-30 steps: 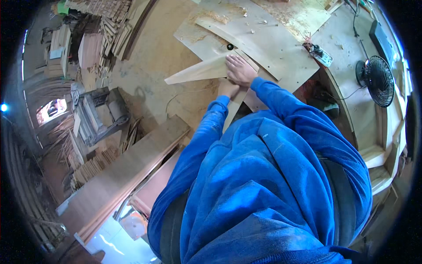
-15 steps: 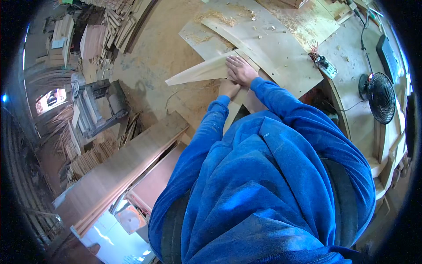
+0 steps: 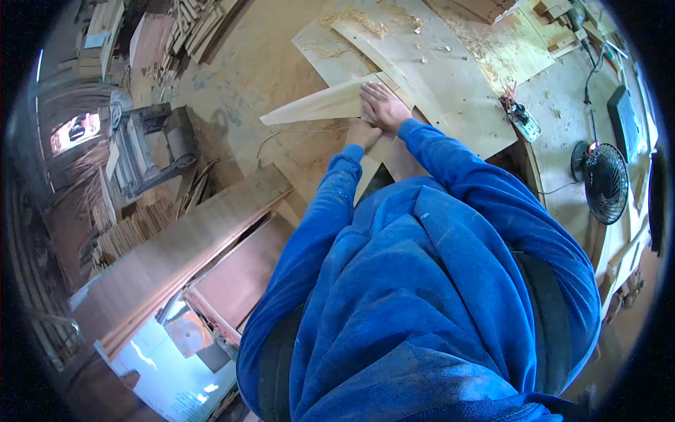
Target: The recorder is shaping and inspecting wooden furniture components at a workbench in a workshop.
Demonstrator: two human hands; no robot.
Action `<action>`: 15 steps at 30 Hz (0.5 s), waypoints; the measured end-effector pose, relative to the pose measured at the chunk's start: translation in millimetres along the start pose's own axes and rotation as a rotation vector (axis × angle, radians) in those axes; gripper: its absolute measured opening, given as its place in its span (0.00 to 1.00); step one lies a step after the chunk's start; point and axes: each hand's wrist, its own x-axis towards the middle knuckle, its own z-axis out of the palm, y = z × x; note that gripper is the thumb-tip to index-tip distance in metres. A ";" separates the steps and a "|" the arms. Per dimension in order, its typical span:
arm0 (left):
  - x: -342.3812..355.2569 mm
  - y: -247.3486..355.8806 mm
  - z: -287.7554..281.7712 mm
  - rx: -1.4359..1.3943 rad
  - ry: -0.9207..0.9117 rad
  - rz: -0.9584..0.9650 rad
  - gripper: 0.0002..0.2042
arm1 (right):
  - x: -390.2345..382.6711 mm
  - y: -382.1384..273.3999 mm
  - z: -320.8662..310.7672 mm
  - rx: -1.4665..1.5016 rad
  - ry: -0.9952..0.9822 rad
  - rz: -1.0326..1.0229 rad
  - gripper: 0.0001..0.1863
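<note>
A pale, tapered wooden board juts to the left from the edge of the workbench, its narrow end in the air above the floor. My right hand lies flat on the board's wide end, fingers stretched out. Just below it, my left hand is closed at the board's near edge, its fingertips hidden. A long, curved pale strip lies beyond my hands on the bench sheet, among wood shavings.
On the right are a black fan, a power strip and a dark flat case. To the left stand a machine, stacked wood strips and a long wooden plank. A thin cord crosses the floor.
The whole view has turned slightly, so the fan sits lower and the left-side plank higher in the picture. Both hands stay at the board, with the left slightly farther from the right.
</note>
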 end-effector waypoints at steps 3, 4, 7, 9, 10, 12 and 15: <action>11.3 -29.4 -4.4 0.038 -0.005 -0.023 0.20 | 23.1 -12.4 3.0 0.003 0.014 -0.083 0.22; 13.1 -26.6 -4.8 0.042 -0.012 -0.018 0.20 | 23.2 -8.6 3.5 -0.007 0.018 -0.097 0.22; 16.9 -20.7 -7.0 0.022 -0.035 0.001 0.20 | 21.9 -1.5 5.0 -0.013 0.048 -0.094 0.22; 16.8 -20.0 -8.1 -0.015 -0.015 0.004 0.21 | 22.4 -0.6 6.7 -0.009 0.044 -0.079 0.22; 17.9 -21.2 -9.4 -0.014 -0.016 0.004 0.21 | 24.0 -2.4 6.6 -0.004 0.036 -0.072 0.21; 21.0 -23.8 -13.1 0.070 -0.040 0.000 0.21 | 28.7 -4.2 5.7 0.005 0.025 -0.065 0.22; 23.0 -21.9 -17.9 0.032 -0.016 -0.005 0.21 | 32.3 -3.7 4.8 0.010 0.012 -0.049 0.22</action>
